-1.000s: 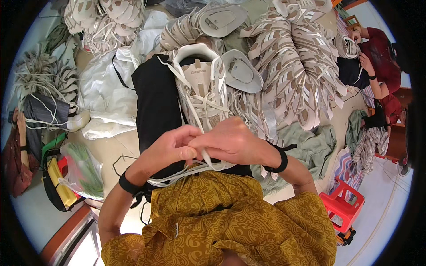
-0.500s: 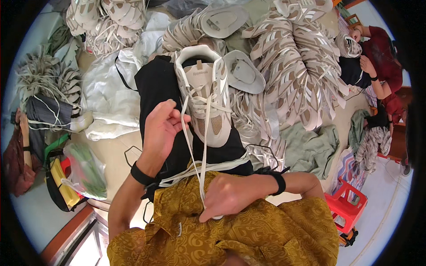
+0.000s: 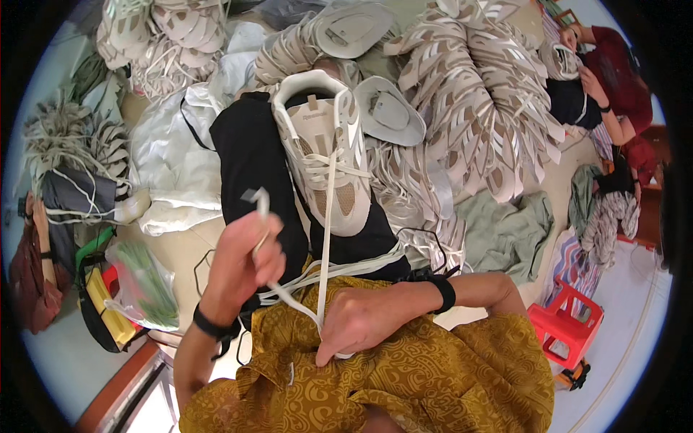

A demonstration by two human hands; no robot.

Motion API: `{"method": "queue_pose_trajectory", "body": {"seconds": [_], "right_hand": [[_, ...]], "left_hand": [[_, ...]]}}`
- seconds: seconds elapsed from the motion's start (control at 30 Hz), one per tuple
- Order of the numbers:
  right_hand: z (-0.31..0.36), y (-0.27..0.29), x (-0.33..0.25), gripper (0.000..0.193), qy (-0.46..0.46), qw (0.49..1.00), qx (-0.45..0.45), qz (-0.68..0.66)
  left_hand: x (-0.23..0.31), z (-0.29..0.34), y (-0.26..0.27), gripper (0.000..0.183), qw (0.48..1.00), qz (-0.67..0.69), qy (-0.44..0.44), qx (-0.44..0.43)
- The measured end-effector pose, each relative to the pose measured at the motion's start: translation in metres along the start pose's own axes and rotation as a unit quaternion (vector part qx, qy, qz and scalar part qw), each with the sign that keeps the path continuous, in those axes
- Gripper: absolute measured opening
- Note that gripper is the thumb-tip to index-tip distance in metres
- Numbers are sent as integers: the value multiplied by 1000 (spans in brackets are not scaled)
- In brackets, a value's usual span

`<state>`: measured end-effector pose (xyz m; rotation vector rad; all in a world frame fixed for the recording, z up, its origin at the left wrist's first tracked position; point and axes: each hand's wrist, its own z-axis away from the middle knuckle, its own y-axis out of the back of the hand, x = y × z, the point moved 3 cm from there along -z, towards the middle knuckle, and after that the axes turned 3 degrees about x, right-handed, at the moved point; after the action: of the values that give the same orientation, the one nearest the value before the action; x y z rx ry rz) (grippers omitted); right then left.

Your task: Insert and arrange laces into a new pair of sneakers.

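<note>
A beige and white sneaker (image 3: pixel 326 155) rests on my black-covered legs, its toe pointing toward me. One flat cream shoelace (image 3: pixel 326 238) runs from its lower eyelets down to my right hand (image 3: pixel 364 321), which is closed on it close to my body. My left hand (image 3: pixel 249 249), left of the toe, is closed on the shoelace with the tip sticking up above the fingers. From there the lace slopes down to my right hand. A bundle of loose laces (image 3: pixel 361 268) lies across my lap.
Stacked shoe uppers (image 3: pixel 480 101) fill the far right, with more uppers (image 3: pixel 162 36) at the far left. A grey insole-like piece (image 3: pixel 390 110) lies beside the sneaker. Red stool (image 3: pixel 567 321) at right; plastic bag (image 3: pixel 143 281) at left. Co-workers sit at both sides.
My left hand has left the sneaker's side, moving down and toward me, and now grips the lace end. The lace at the sneaker's left edge is drawn out. My right hand stays nearly in place.
</note>
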<state>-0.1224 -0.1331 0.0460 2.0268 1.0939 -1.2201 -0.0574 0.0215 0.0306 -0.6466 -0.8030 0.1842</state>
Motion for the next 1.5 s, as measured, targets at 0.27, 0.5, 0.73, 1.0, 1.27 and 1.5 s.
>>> {"method": "queue_pose_trajectory", "body": {"seconds": [0.27,0.5,0.73,1.0,1.27,1.5], "right_hand": [[29,79,29,35,-260,917,303,13],[71,130,57,62,-288,770,316,474],[90,130,105,62,-368,776,387,334],[94,172,80,52,-379,802,442,131],[7,274,-14,33,-95,831,512,196],[-8,192,21,39,-94,841,238,476]], "left_hand": [[116,24,36,17,955,5,-295,31],[333,2,101,27,800,-112,-507,301],[273,-56,144,31,370,-821,-352,256],[99,-72,12,13,728,-637,-247,66],[24,-89,-17,21,654,-675,-340,-24],[18,-97,-12,17,528,-766,-366,18]]}}
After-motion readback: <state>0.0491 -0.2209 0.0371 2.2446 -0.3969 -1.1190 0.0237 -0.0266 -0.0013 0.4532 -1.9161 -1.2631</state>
